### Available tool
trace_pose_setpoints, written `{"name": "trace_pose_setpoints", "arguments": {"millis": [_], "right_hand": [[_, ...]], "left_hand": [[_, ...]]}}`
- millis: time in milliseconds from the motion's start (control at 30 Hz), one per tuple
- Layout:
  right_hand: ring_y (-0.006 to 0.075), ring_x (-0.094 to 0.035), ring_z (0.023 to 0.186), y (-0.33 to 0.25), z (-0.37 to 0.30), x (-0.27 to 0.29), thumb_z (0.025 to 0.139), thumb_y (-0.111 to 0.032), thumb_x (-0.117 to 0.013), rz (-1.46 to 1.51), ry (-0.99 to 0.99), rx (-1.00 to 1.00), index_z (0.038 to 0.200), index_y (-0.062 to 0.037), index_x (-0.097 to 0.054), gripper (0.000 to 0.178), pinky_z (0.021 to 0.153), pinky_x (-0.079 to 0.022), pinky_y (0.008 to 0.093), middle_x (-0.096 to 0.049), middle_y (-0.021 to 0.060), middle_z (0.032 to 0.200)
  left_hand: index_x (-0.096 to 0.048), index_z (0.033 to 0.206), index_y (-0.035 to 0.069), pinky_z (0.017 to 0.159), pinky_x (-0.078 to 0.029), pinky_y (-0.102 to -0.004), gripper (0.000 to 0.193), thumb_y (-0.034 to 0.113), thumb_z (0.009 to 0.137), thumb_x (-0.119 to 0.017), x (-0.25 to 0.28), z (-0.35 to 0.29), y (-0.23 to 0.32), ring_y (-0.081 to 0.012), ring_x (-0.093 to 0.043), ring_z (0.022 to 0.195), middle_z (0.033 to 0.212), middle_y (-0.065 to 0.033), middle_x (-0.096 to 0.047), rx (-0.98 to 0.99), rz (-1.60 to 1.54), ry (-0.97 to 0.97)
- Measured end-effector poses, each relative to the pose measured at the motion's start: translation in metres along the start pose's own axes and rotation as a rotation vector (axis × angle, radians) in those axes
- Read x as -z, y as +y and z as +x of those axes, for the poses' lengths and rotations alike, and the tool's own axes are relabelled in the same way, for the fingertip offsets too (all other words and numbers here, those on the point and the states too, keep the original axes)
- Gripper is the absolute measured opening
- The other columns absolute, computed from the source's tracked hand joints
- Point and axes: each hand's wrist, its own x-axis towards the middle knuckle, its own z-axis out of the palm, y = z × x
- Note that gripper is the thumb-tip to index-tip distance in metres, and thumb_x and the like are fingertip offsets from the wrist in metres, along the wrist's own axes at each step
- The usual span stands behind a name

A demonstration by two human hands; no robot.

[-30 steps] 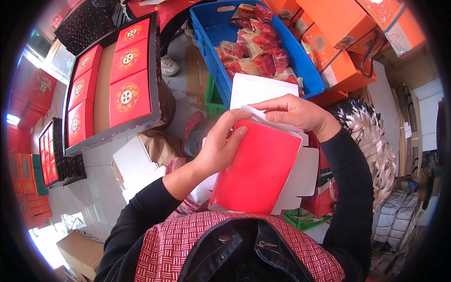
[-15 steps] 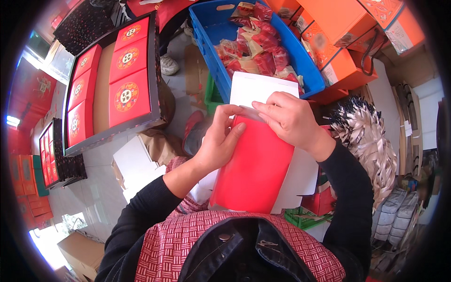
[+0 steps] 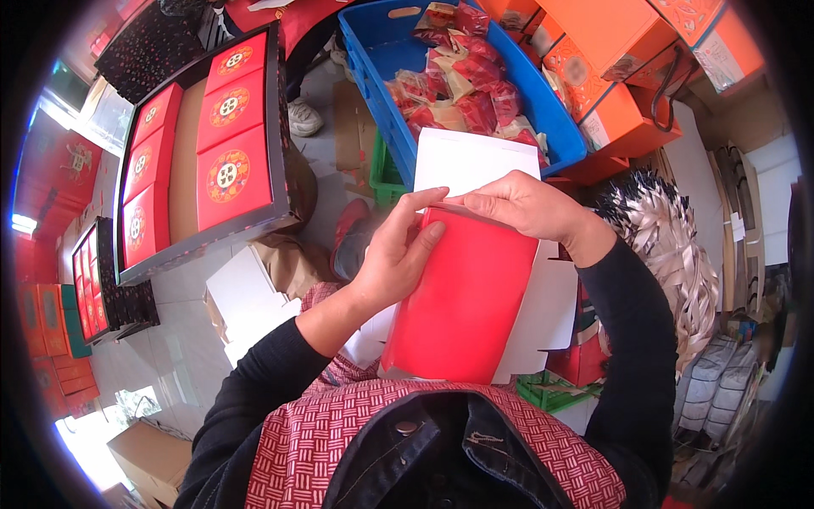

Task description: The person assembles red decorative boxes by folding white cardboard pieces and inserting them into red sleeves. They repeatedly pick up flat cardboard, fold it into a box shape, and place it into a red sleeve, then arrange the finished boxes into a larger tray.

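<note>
A red cardboard box [image 3: 466, 297] lies over my lap, partly folded up, its white inner side showing. From its far end a white flap [image 3: 475, 161] sticks up. My left hand [image 3: 400, 259] grips the box's far left corner, thumb on the red face and forefinger along the far edge. With fingers bent, my right hand [image 3: 530, 210] pinches the far edge near the base of the flap; its fingertips are partly hidden. White side flaps [image 3: 543, 314] spread out at the box's right.
Beyond my hands stands a blue crate [image 3: 373, 85] holding red packets [image 3: 483, 76]. A black tray [image 3: 199, 233] of red boxes [image 3: 233, 174] is at left. Orange boxes [image 3: 602, 42] and a bundle of pale ribbons [image 3: 666, 254] are at right. Another person's shoe [image 3: 303, 117] shows behind.
My right hand has shifted slightly nearer and its fingers have curled down onto the box's far edge. The left hand keeps its hold.
</note>
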Motion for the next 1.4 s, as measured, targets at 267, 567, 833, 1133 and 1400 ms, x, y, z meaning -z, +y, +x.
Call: {"name": "trace_pose_setpoints", "arguments": {"millis": [267, 567, 833, 1133, 1400], "right_hand": [[0.0147, -0.064, 0.091, 0.003, 0.002, -0.003, 0.091, -0.022, -0.065, -0.047, 0.046, 0.032, 0.113, 0.0012, -0.067, 0.032, 0.081, -0.05, 0.027, -0.071, 0.0134, 0.101], [0.0122, -0.065, 0.086, 0.002, 0.002, -0.003, 0.088, -0.017, -0.068, 0.057, 0.099, 0.038, 0.109, 0.0014, -0.069, 0.028, 0.077, -0.052, 0.0259, -0.072, 0.0116, 0.096], [0.0117, -0.065, 0.086, 0.008, 0.003, -0.005, 0.087, -0.013, -0.068, 0.095, 0.14, 0.043, 0.11, 0.0011, -0.069, 0.027, 0.078, -0.052, 0.0261, -0.072, 0.0105, 0.096], [0.0142, -0.067, 0.084, 0.007, 0.004, -0.004, 0.084, -0.009, -0.066, -0.039, 0.155, 0.093, 0.105, 0.0003, -0.071, 0.023, 0.076, -0.052, 0.0268, -0.072, 0.0107, 0.094], [0.0159, -0.068, 0.078, 0.014, 0.008, -0.007, 0.081, -0.01, -0.067, -0.169, 0.218, 0.158, 0.096, -0.0009, -0.074, 0.018, 0.072, -0.052, 0.0281, -0.072, 0.0117, 0.088]], "left_hand": [[-0.036, 0.135, 0.003, 0.088, -0.049, -0.0283, 0.041, 0.004, 0.097, -0.052, 0.0, 0.002, -0.004, -0.0183, -0.061, 0.104, 0.119, -0.0125, -0.054, -0.004, -0.04, -0.003], [-0.036, 0.135, 0.002, 0.087, -0.049, -0.0282, 0.042, 0.005, 0.097, -0.052, -0.001, 0.001, -0.006, -0.0169, -0.06, 0.102, 0.12, -0.012, -0.053, -0.004, -0.081, -0.004], [-0.035, 0.136, 0.004, 0.085, -0.05, -0.0279, 0.045, 0.005, 0.096, -0.054, -0.001, 0.003, -0.002, -0.0161, -0.06, 0.1, 0.12, -0.0124, -0.051, 0.009, -0.038, -0.004], [-0.034, 0.137, 0.003, 0.086, -0.048, -0.0277, 0.043, 0.007, 0.098, -0.051, 0.0, 0.001, -0.005, -0.0153, -0.058, 0.1, 0.12, -0.012, -0.051, -0.018, -0.148, -0.047], [-0.044, 0.129, 0.002, 0.078, -0.048, -0.0242, 0.034, 0.009, 0.097, -0.054, -0.002, 0.0, -0.008, -0.0105, -0.059, 0.088, 0.101, -0.008, -0.059, 0.037, -0.057, -0.006]]}}
